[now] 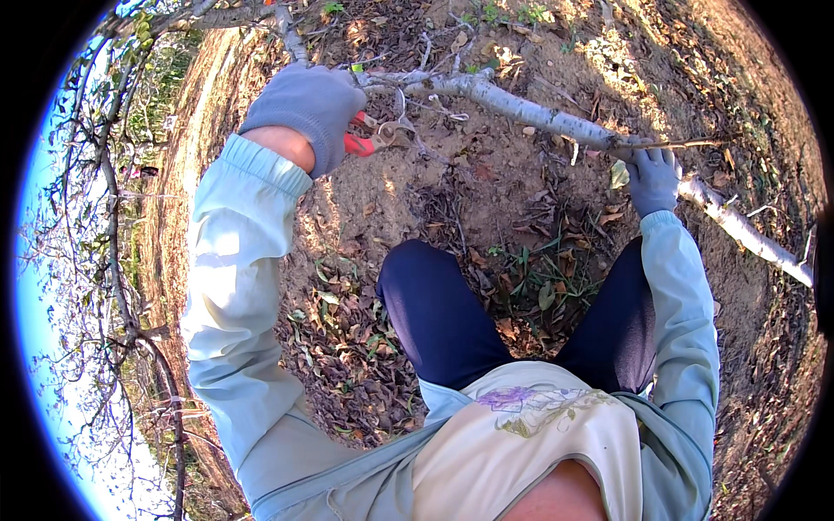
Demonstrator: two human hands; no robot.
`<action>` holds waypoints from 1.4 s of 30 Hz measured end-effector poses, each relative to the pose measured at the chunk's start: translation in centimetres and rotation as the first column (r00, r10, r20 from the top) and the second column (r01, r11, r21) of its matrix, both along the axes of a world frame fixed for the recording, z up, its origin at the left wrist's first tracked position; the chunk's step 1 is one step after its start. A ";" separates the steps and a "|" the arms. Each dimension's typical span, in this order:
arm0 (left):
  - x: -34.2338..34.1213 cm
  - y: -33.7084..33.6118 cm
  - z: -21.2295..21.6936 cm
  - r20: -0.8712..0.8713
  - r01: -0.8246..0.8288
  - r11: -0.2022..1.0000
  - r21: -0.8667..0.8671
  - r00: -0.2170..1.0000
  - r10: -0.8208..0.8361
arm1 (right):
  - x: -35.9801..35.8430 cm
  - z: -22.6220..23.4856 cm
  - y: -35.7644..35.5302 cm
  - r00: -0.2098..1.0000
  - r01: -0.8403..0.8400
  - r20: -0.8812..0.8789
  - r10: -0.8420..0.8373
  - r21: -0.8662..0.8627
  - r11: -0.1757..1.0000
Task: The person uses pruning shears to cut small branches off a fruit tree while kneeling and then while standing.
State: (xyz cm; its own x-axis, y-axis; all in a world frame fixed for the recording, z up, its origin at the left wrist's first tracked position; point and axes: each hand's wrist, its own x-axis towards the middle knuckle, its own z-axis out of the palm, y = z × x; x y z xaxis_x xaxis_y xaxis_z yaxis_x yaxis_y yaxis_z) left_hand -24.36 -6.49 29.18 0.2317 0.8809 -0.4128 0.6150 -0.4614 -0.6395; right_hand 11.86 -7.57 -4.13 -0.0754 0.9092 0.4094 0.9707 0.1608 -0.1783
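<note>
A pale, whitish branch (521, 108) runs from beside my left hand, bending down to the far right. My left hand (304, 108), in a grey glove, is closed around red-handled pruning shears (360, 143). Their curved metal jaws stick out to the right, below the branch, close to a thin side twig (401, 104). Most of the handles are hidden by the glove. My right hand (653, 178), also gloved in grey, is wrapped round the branch farther along. A thin brown twig (686, 142) lies across the top of that hand.
Dry leaves (347, 373) and some grass (539, 278) cover the soil around my bent knees (439, 304). At the left stand bare tree limbs (113, 217). Another thick limb (221, 17) crosses the upper left, and short side twigs stick out of the branch's right end.
</note>
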 end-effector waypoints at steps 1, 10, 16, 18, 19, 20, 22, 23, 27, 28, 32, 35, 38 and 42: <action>-0.1 -0.3 0.2 0.004 0.005 1.000 0.008 1.000 -0.005 | -0.1 -0.1 0.1 1.000 -0.003 0.003 0.003 0.000 1.000; -1.2 -0.3 -0.8 0.093 -0.030 0.998 0.051 0.995 0.025 | -0.1 0.5 -0.2 1.000 0.021 0.023 -0.020 -0.043 0.999; -2.3 -1.6 0.3 0.194 -0.083 0.984 0.158 0.980 0.052 | -0.9 0.9 -0.2 1.000 -0.006 -0.013 0.006 -0.035 0.999; -2.7 -0.9 -0.2 0.231 -0.072 0.976 0.208 0.973 0.022 | -0.5 1.0 -0.3 1.000 0.011 0.002 -0.011 -0.032 0.999; -2.8 -0.9 -0.3 0.233 -0.076 0.973 0.219 0.972 0.024 | -0.3 0.9 -0.3 1.000 0.016 0.006 -0.016 -0.031 0.999; -2.6 -1.1 -0.2 0.233 -0.081 0.969 0.232 0.972 0.026 | -0.1 0.8 -0.3 1.000 0.020 0.009 -0.020 -0.028 0.999; -2.6 -1.3 -0.2 0.253 -0.102 0.971 0.215 0.966 0.046 | 0.2 0.7 -0.3 1.000 0.023 0.009 -0.023 -0.014 1.000; -2.8 -1.6 0.1 0.267 -0.123 0.975 0.187 0.961 0.070 | 0.1 0.7 -0.3 1.000 0.018 0.004 -0.018 -0.007 1.000; -2.9 -2.1 0.7 0.245 -0.178 0.981 0.081 0.957 0.153 | -0.3 1.0 -0.4 1.000 0.002 -0.009 -0.002 0.001 1.000; -2.7 -2.5 1.1 0.202 -0.229 0.972 0.052 0.956 0.214 | -0.7 1.1 -0.4 1.000 -0.011 -0.023 0.012 0.005 1.000; -1.9 -1.2 0.5 0.127 -0.305 0.952 -0.032 0.943 0.307 | -0.2 0.9 -0.5 1.000 0.008 -0.016 -0.008 0.005 1.000; -1.7 -0.8 0.6 0.094 -0.328 0.943 -0.058 0.938 0.332 | 0.0 0.8 -0.5 1.000 0.012 -0.006 -0.012 0.025 1.000; -2.1 -0.6 0.9 0.079 -0.354 0.930 -0.099 0.929 0.362 | -0.2 1.1 -0.6 1.000 0.025 -0.002 -0.025 -0.007 1.000; -2.6 -0.1 1.0 0.076 -0.377 0.911 -0.170 0.916 0.393 | -0.3 1.1 -0.6 1.000 0.003 -0.021 -0.002 0.021 1.000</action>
State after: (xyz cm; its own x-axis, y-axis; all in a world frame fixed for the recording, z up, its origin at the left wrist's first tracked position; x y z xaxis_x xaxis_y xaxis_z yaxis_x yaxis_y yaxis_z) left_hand -26.96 -6.59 30.18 -0.0636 0.8409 -0.5374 0.8244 -0.2592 -0.5032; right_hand 11.54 -8.17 -3.01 -0.0640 0.9006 0.4299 0.9672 0.1621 -0.1956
